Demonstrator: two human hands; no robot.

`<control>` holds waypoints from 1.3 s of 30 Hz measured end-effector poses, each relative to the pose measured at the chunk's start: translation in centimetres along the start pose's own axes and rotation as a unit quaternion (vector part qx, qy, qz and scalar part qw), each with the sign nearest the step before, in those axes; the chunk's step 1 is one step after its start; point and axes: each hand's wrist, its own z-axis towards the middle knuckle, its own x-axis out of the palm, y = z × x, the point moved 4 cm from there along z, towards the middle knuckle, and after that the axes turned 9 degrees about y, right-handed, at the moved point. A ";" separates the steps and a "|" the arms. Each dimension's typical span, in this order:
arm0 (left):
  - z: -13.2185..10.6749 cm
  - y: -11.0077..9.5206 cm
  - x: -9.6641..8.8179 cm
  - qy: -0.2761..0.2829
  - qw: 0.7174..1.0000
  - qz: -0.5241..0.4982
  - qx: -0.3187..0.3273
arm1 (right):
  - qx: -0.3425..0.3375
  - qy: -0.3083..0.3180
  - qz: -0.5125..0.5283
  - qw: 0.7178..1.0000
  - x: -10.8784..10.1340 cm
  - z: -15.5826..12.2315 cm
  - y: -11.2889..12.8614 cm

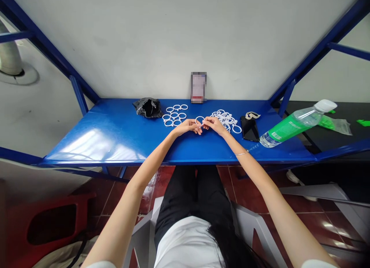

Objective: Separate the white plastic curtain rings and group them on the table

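A white plastic ring [199, 119] is held between my two hands above the blue table [121, 133]. The fingers of my left hand [188, 126] pinch its lower left side. At its right edge, my right hand [213, 124] grips it with thumb and fingertips. Left of my hands lie several white rings [174, 116], spread flat in rough rows. Just beyond my right hand is a tangled heap of white rings [224, 118]. Small details where the fingers meet the ring are too tiny to make out.
A crumpled black plastic bag [148, 107] lies at the back left. Against the wall leans a blurred phone [198, 87]. To the right are a dark phone [249, 128], a white curved object [252, 115] and a tall green-labelled bottle [291, 125]. Blue frame bars [306, 64] flank the table.
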 end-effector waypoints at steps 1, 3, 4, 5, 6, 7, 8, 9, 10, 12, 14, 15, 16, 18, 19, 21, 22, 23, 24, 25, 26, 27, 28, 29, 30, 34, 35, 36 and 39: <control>0.0 0.0 0.0 -0.002 1.000 -0.007 0.000 | 0.002 0.000 0.000 1.000 0.0 0.0 0.0; -0.1 -0.1 0.0 -0.007 1.000 -0.020 0.004 | 0.004 0.000 -0.001 1.000 0.0 0.1 -0.2; -0.1 -0.1 0.0 -0.009 1.000 -0.025 0.007 | 0.005 -0.001 -0.002 1.000 0.0 0.1 -0.2; -0.1 -0.1 0.0 -0.011 0.999 -0.030 0.008 | 0.007 -0.002 -0.002 1.000 0.0 0.1 -0.3; -0.1 -0.1 0.0 -0.013 0.999 -0.035 0.010 | 0.008 -0.003 -0.003 1.000 -0.1 0.1 -0.3; -0.1 -0.1 0.0 -0.014 0.999 -0.040 0.011 | 0.010 -0.003 -0.003 1.000 -0.1 0.1 -0.3; -0.1 -0.1 0.0 -0.014 0.999 -0.046 0.013 | 0.011 -0.001 -0.002 1.000 -0.1 0.1 -0.3; -0.1 -0.1 0.0 -0.013 0.998 -0.053 0.015 | 0.012 0.000 -0.001 1.000 -0.1 0.1 -0.4; -0.1 -0.1 0.1 -0.011 0.998 -0.059 0.018 | 0.012 0.001 0.000 1.000 0.0 0.1 -0.4; 0.0 -0.1 0.1 -0.008 0.997 -0.069 0.024 | 0.009 0.000 0.004 1.000 0.0 0.1 -0.4; 0.0 -0.1 0.0 -0.016 0.997 -0.074 0.034 | 0.006 -0.009 0.005 1.000 -0.1 0.2 -0.6; 0.0 -0.1 -0.1 -0.026 0.996 -0.075 0.041 | 0.005 -0.016 0.004 1.000 -0.2 0.2 -0.7; 0.1 -0.1 -0.3 -0.038 0.995 -0.074 0.050 | 0.005 -0.024 0.003 1.000 -0.3 0.3 -0.9; 0.1 -0.1 -0.5 -0.056 0.994 -0.062 0.064 | 0.006 -0.042 0.004 0.999 -0.5 0.4 -1.2; 0.1 -0.1 -0.6 -0.061 0.994 -0.053 0.069 | 0.006 -0.049 0.006 0.999 -0.6 0.5 -1.4; 0.3 0.0 -0.5 -0.063 0.995 -0.030 0.071 | 0.007 -0.060 0.014 0.998 -0.7 0.6 -1.7; 0.3 0.1 -0.4 -0.065 0.995 -0.016 0.068 | 0.009 -0.062 0.017 0.998 -0.8 0.7 -1.8; 0.4 0.2 -0.3 -0.071 0.995 0.001 0.064 | 0.010 -0.064 0.019 0.998 -0.8 0.7 -1.9; 0.4 0.2 -0.2 -0.079 0.995 0.022 0.060 | 0.010 -0.066 0.021 0.998 -0.8 0.7 -2.0; 0.3 0.2 -0.1 -0.090 0.993 0.048 0.057 | 0.009 -0.066 0.022 0.998 -0.8 0.7 -2.0; 0.3 0.1 -0.1 -0.102 0.990 0.077 0.058 | 0.006 -0.064 0.024 0.998 -0.8 0.8 -2.1; 0.2 0.0 0.0 -0.114 0.986 0.109 0.063 | 0.004 -0.061 0.026 0.998 -0.8 0.8 -2.2; 0.2 -0.1 0.1 -0.123 0.980 0.142 0.070 | 0.002 -0.057 0.028 0.998 -0.8 0.8 -2.3; 0.1 -0.2 0.3 -0.131 0.973 0.175 0.079 | 0.001 -0.053 0.029 0.998 -0.8 0.8 -2.5; 0.1 -0.3 0.4 -0.138 0.965 0.207 0.087 | 0.001 -0.049 0.029 0.998 -0.8 0.8 -2.6; 0.1 -0.5 0.4 -0.176 0.922 0.322 0.121 | 0.002 -0.040 0.011 0.999 -0.8 0.9 -3.1; 0.2 -0.4 0.4 -0.184 0.912 0.343 0.128 | 0.001 -0.038 0.007 0.999 -0.8 1.0 -3.2; 0.2 -0.4 0.3 -0.191 0.902 0.364 0.132 | 0.000 -0.039 0.002 0.999 -0.7 1.0 -3.2; 0.2 -0.2 -0.2 -0.224 0.866 0.432 0.113 | -0.002 -0.071 -0.016 0.997 -0.8 0.8 -3.0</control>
